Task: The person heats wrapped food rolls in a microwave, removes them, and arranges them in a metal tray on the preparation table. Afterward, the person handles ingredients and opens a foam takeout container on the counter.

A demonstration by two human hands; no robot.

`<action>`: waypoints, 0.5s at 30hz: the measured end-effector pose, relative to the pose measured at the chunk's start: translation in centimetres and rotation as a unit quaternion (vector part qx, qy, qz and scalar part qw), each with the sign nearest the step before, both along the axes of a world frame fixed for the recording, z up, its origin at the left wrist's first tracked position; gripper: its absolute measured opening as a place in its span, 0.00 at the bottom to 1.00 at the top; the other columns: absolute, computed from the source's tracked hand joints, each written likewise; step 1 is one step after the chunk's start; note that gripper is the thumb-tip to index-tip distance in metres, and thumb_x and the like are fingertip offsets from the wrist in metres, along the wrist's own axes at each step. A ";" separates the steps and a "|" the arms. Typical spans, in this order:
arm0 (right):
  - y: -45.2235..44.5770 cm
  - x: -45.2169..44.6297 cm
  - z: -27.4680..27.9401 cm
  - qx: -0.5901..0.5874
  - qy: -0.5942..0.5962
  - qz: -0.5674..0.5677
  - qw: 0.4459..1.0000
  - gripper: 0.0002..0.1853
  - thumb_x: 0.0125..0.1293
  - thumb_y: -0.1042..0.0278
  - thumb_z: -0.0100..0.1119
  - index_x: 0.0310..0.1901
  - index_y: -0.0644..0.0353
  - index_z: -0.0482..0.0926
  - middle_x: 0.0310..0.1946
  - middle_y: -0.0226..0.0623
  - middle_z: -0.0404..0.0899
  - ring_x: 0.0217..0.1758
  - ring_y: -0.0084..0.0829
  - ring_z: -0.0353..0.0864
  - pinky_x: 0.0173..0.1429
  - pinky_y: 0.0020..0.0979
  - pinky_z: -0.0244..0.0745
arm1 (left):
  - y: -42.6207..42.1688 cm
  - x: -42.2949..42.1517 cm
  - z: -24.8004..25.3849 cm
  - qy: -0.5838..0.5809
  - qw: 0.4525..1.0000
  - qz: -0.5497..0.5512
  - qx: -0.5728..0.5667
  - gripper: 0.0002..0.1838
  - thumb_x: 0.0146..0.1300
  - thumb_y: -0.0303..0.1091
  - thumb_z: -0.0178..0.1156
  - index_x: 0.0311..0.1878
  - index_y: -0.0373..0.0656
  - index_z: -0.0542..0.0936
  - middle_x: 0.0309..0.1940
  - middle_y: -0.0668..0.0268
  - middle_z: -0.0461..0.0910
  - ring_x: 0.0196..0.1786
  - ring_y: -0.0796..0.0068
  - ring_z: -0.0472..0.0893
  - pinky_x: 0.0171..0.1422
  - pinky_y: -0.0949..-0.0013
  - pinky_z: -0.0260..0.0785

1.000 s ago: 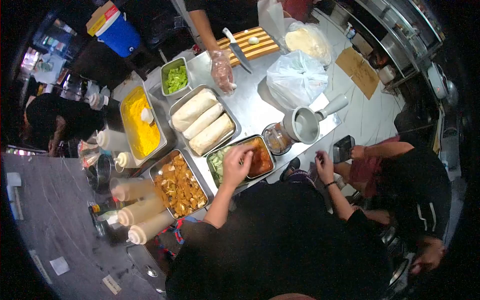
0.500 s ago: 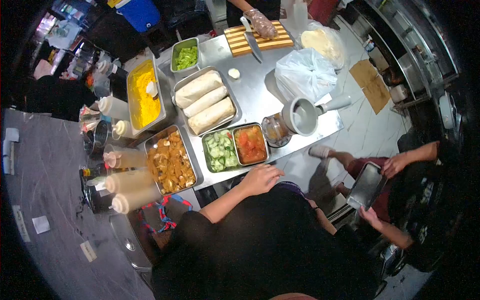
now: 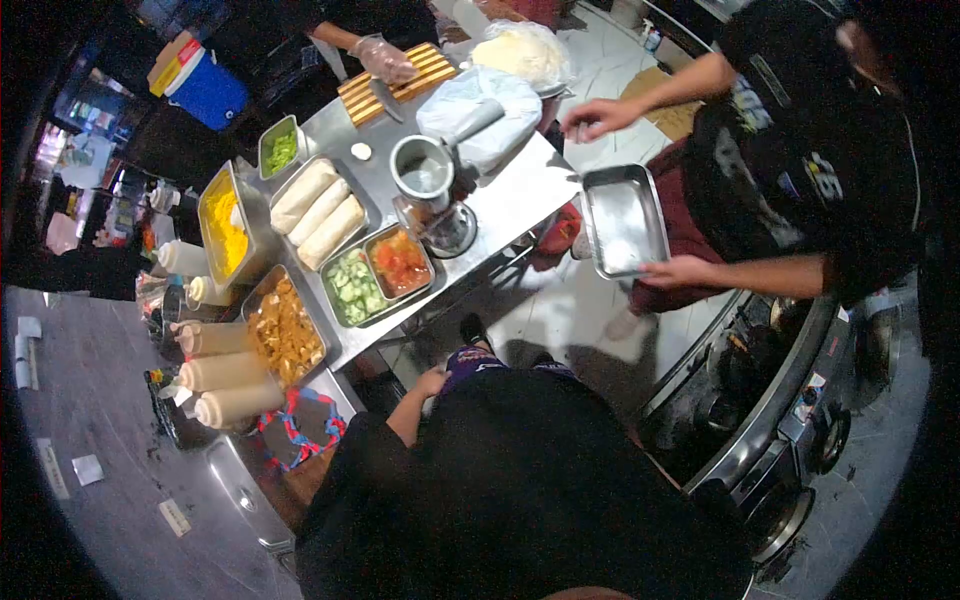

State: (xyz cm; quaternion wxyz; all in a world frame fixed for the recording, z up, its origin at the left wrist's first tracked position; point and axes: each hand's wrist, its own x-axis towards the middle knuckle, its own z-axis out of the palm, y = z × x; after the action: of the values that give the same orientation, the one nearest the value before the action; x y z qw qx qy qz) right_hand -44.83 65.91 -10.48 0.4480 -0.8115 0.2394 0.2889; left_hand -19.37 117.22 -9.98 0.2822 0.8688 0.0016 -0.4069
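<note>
My left hand (image 3: 432,383) hangs low beside the purple shorts (image 3: 468,366), below the table's near edge. Its fingers are partly hidden, and I cannot make out anything in them. My right hand is out of sight. On the steel table, nearest to my left hand, a metal pan of chopped cucumber (image 3: 352,288) holds a smaller pan of diced tomato (image 3: 399,265). Left of these sits a tray of browned chicken pieces (image 3: 285,330). Behind them, several rolled wraps (image 3: 318,212) lie in another tray.
At right, a co-worker holds a shallow metal tray (image 3: 625,222) in one hand; their other hand (image 3: 597,118) reaches toward the table. A gloved hand (image 3: 385,60) rests by a striped cutting board (image 3: 437,66) and knife. A grey pot-like container (image 3: 422,168), plastic bag (image 3: 480,120) and sauce bottles (image 3: 232,373) stand around.
My view has turned right. My left hand has dropped from the table edge to beside my thigh. The co-worker has come closer with the tray, one hand now off it.
</note>
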 end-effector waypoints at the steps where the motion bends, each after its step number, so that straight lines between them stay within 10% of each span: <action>1: 0.0 -0.2 -0.8 -0.005 0.011 -0.015 1.000 0.16 0.62 0.60 0.48 0.41 0.66 0.75 0.45 0.36 0.75 0.44 0.32 0.75 0.46 0.33 0.69 | 0.5 -0.9 -0.4 0.069 0.997 -0.023 0.033 0.24 0.58 0.51 0.51 0.44 0.39 0.78 0.41 0.49 0.78 0.47 0.55 0.78 0.51 0.59 0.67; 9: -0.8 1.2 -3.5 0.000 -0.004 -0.056 0.998 0.15 0.61 0.62 0.48 0.40 0.66 0.75 0.44 0.35 0.75 0.43 0.31 0.75 0.46 0.33 0.70 | 0.4 -8.1 -1.7 0.019 0.999 0.040 0.032 0.23 0.47 0.49 0.57 0.41 0.41 0.80 0.40 0.49 0.79 0.43 0.54 0.79 0.46 0.60 0.70; 11: -1.4 2.2 -3.7 0.012 -0.017 -0.065 0.998 0.15 0.61 0.62 0.48 0.39 0.66 0.75 0.44 0.35 0.75 0.43 0.30 0.75 0.46 0.33 0.70 | -0.3 -8.0 -1.3 -0.038 0.993 -0.110 -0.001 0.23 0.48 0.48 0.57 0.43 0.43 0.79 0.41 0.50 0.79 0.44 0.54 0.79 0.47 0.60 0.70; 15: -2.4 4.8 -2.8 0.075 -0.080 -0.099 0.989 0.14 0.60 0.63 0.48 0.39 0.66 0.76 0.43 0.35 0.75 0.42 0.30 0.75 0.46 0.33 0.70 | -3.0 -8.7 2.6 0.014 0.997 0.059 0.052 0.23 0.48 0.48 0.57 0.45 0.45 0.78 0.41 0.51 0.79 0.45 0.54 0.79 0.50 0.61 0.70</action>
State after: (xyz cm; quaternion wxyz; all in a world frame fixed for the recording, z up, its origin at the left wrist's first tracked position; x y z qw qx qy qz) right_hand -40.02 63.46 -13.26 0.5519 -0.7682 0.2599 0.1942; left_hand -28.07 114.18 -7.37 0.2600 0.8749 0.0786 -0.4009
